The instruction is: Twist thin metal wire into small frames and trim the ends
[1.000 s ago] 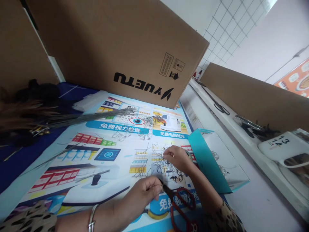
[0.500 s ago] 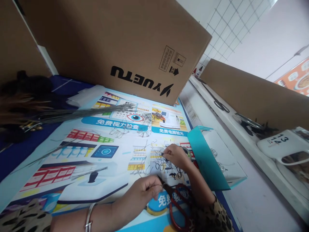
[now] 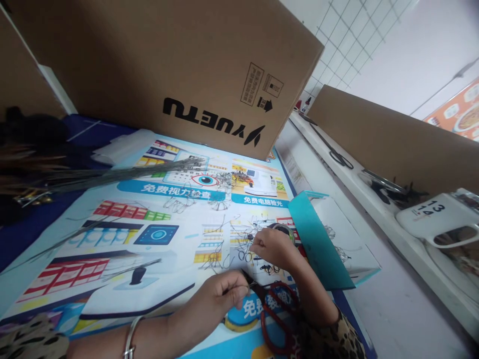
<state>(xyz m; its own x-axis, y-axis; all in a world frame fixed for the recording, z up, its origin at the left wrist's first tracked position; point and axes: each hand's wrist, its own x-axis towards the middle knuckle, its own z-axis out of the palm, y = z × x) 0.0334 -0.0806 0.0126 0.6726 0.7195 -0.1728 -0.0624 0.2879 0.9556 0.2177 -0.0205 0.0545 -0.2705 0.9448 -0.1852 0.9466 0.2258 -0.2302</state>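
Note:
My left hand (image 3: 232, 290), with a metal bangle at the wrist, is closed in a pinch beside the dark blades of red-handled scissors (image 3: 279, 319). Whatever its fingertips hold is too small to make out. My right hand (image 3: 272, 246) has its fingers curled together over a pile of thin wire pieces and small black loops (image 3: 267, 269); what they grip is hidden. The scissors lie on the printed sheet, below my right forearm. More bent wires (image 3: 213, 257) are scattered left of the pile.
A long bundle of thin wires (image 3: 130, 173) lies at the left. Behind stands a large cardboard box (image 3: 187, 60). To the right is an open teal-and-white box (image 3: 318, 244) with wire pieces inside. A ledge (image 3: 355, 214) holds a white mug (image 3: 436, 222) and dark scissors (image 3: 340, 159).
The view has shifted slightly, so the scene sits a little further left. My right hand has moved slightly over the wire pile; my left hand keeps its pinch by the scissors.

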